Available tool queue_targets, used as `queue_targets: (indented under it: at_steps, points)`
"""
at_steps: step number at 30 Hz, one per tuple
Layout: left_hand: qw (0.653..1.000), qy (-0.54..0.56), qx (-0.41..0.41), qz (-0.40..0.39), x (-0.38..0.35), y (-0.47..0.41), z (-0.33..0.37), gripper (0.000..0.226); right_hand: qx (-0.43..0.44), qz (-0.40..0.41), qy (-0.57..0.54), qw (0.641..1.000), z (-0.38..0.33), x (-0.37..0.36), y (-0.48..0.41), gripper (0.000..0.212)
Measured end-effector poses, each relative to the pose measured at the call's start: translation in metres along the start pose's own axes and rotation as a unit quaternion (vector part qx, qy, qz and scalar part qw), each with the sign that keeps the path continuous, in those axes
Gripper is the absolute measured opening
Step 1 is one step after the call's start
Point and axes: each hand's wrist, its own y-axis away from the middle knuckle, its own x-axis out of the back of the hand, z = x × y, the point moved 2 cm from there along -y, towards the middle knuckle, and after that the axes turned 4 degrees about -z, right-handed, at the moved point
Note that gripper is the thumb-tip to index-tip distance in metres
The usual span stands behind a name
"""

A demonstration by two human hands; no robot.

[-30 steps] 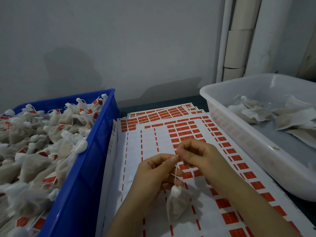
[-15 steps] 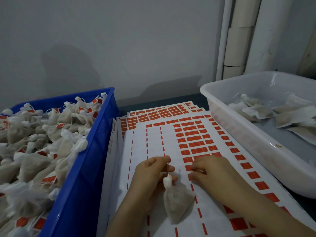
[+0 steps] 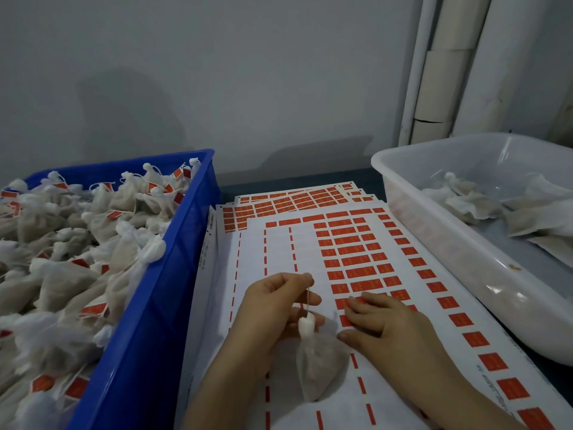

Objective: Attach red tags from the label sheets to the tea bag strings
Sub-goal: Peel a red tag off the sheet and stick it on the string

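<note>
Fingers (image 3: 305, 279) of the left hand (image 3: 273, 308) pinched the string (image 3: 308, 301) up high, thumb and forefinger clamped on it, and the tea bag (image 3: 319, 367) dangled below, knot at the top, its bottom corner down on the label sheet (image 3: 279, 252). Just beside it, the right hand (image 3: 390, 324) lay palm down on the sheet, its fingers (image 3: 356, 305) stretched out and released, gripping nothing, tips pressed on the nearest red tags (image 3: 356, 259). Whether a tag had lifted under those tips, you couldn't tell. The tags ran in rows across the right half of the sheet; the left half was peeled bare, only thin red strips left. More sheets (image 3: 294, 200) fanned out from under the far edge. Out to the left, touching the stack, stood the blue crate (image 3: 173, 274), heaped with tagged bags (image 3: 77, 243), red tags poking out all over. Over on the right, the white tub (image 3: 434, 243) held a few bags (image 3: 480, 203) toward its far side. A strip of dark surface (image 3: 294, 183) showed behind the sheets, then the grey wall (image 3: 217, 72), with pale pipes (image 3: 440, 72) upright in the right corner
</note>
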Motion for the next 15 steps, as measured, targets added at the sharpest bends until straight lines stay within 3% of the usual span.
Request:
queue_targets:
  at_steps: [9,15]
  points:
    - [0.995,-0.102,-0.003,0.02,0.002,-0.002,-0.007,0.023,0.033,-0.015,0.002,0.999,-0.004,-0.003,-0.002,0.034]
    - [0.992,-0.121,0.026,0.038,0.005,-0.005,-0.011,0.022,-0.003,0.022,-0.029,0.999,-0.005,-0.004,0.002,0.03]
